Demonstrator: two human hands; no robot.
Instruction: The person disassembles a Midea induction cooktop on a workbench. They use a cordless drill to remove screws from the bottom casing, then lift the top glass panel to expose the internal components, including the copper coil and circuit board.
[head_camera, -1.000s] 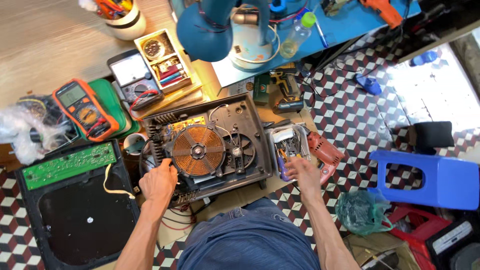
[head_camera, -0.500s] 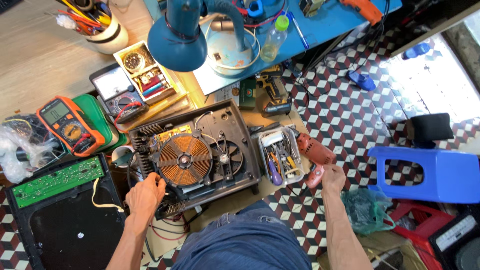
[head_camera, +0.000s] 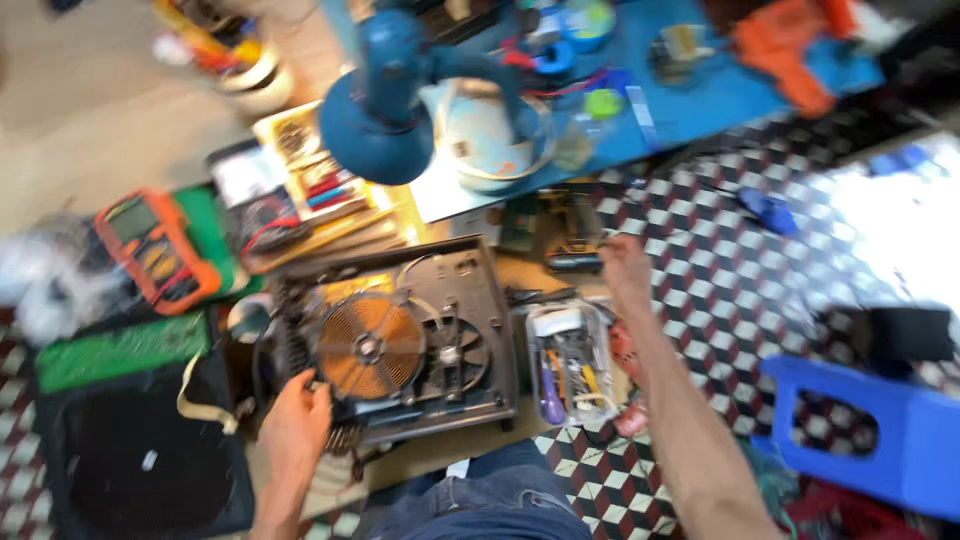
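One orange handheld meter (head_camera: 158, 248) lies well to the left of the left hand (head_camera: 296, 428), whose fingers curl loosely against the front left corner of one opened dark plastic cooker base (head_camera: 400, 340), touching it just beside the single round copper-coloured coil (head_camera: 371, 346) and gripping nothing that shows. Between the hands sits one clear rectangular plastic box (head_camera: 570, 362) of small tools. Beyond it the right hand (head_camera: 624, 272) stretches out to one dark cordless drill (head_camera: 570, 232) on the checkered floor (head_camera: 720, 290), fingertips at it, though blur hides how far the fingers are spread.
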